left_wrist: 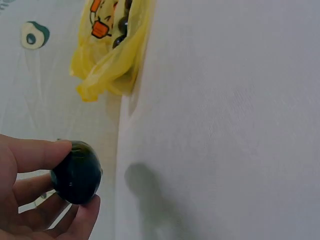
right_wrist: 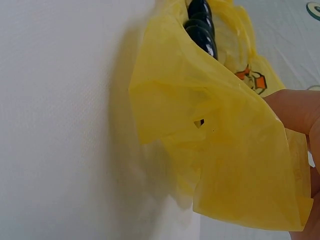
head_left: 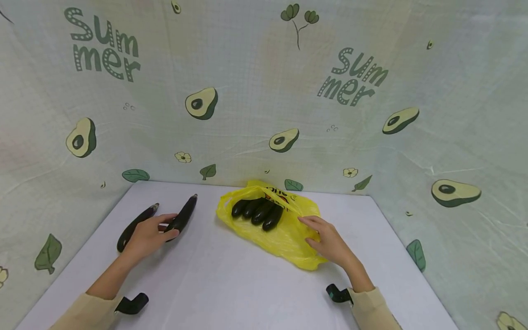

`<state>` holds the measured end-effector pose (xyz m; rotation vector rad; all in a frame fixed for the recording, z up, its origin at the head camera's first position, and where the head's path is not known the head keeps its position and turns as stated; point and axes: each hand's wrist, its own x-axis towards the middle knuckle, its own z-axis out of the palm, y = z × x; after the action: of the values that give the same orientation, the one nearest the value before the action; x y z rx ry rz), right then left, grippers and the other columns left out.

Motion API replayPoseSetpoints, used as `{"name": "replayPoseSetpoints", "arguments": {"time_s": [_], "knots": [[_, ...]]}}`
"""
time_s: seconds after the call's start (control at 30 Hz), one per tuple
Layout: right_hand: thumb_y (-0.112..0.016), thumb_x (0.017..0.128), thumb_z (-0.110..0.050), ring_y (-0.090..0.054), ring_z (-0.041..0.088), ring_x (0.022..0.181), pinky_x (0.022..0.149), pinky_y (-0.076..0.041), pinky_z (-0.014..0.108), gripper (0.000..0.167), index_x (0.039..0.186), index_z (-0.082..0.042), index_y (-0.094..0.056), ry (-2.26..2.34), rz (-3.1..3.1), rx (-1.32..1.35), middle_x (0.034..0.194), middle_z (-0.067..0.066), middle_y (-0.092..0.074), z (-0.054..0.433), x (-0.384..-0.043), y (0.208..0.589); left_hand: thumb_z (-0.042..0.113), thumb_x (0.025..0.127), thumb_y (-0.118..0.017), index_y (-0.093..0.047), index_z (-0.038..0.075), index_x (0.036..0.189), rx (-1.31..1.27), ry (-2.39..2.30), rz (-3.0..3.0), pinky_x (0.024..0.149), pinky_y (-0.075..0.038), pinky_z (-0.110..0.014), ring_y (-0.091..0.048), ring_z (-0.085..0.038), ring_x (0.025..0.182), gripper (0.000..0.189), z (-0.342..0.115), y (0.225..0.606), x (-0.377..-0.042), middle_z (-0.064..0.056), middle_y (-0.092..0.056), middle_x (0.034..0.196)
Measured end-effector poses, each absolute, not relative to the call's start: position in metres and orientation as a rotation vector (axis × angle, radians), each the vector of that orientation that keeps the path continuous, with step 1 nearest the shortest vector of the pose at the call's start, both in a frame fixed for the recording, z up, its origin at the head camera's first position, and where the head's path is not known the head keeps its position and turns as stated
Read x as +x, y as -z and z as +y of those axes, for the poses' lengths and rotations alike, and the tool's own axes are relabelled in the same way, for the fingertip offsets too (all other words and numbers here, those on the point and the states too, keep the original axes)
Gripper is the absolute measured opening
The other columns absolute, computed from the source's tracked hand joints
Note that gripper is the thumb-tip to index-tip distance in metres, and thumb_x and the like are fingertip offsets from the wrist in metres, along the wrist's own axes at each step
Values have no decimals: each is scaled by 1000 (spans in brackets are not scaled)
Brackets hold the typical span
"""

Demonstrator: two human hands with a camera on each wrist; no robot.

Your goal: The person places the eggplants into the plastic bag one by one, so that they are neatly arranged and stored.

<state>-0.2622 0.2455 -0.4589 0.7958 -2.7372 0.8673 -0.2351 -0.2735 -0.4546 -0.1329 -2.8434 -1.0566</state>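
Note:
My left hand (head_left: 147, 237) grips a dark, glossy eggplant (head_left: 186, 213) between thumb and fingers. The left wrist view shows that eggplant (left_wrist: 76, 175) end-on, raised over the table with its shadow beside it. Another eggplant (head_left: 133, 228) lies just left of the hand, partly behind it. Right of the middle, a yellow plastic bag (head_left: 284, 243) spreads with its mouth open, and several eggplants (head_left: 262, 212) lie side by side inside. My right hand (head_left: 329, 242) holds the bag's right edge; in the right wrist view the thumb lies over the film (right_wrist: 245, 170), fingers partly hidden behind.
A white-covered table (head_left: 231, 293) lies beneath everything. Pale fabric walls (head_left: 247, 59) with avocado prints rise at its back and both sides. Black wrist cameras (head_left: 133, 303) stick out from the cuffs.

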Motion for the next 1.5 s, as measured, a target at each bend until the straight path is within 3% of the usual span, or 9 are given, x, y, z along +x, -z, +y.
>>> {"name": "replayPoseSetpoints", "arguments": {"time_s": [0.3, 0.77, 1.5], "knots": [[-83, 86, 8, -63, 34, 130, 103, -55, 49, 70, 151, -7, -60, -857, -2744, 791, 145, 11, -63, 246, -262, 458, 28, 95, -81, -63, 5, 146, -184, 1106, -2857, 90, -58, -59, -66, -46, 121, 58, -249, 433, -226, -25, -64, 142], [-83, 87, 7, -62, 34, 132, 105, -54, 49, 70, 151, -8, -60, -878, -2747, 782, 146, 11, -62, 245, -261, 456, 22, 94, -83, -65, 10, 145, -239, 1244, -2876, 87, -61, -48, -66, -39, 120, 56, -216, 418, -221, -22, -64, 141], [-83, 87, 7, -63, 33, 130, 102, -56, 47, 70, 151, -8, -60, -863, -2747, 779, 145, 9, -63, 246, -263, 461, 19, 91, -86, -71, 13, 140, -472, 1387, -2853, 85, -61, -42, -69, -26, 109, 52, -152, 434, -233, -10, -70, 132]]}}
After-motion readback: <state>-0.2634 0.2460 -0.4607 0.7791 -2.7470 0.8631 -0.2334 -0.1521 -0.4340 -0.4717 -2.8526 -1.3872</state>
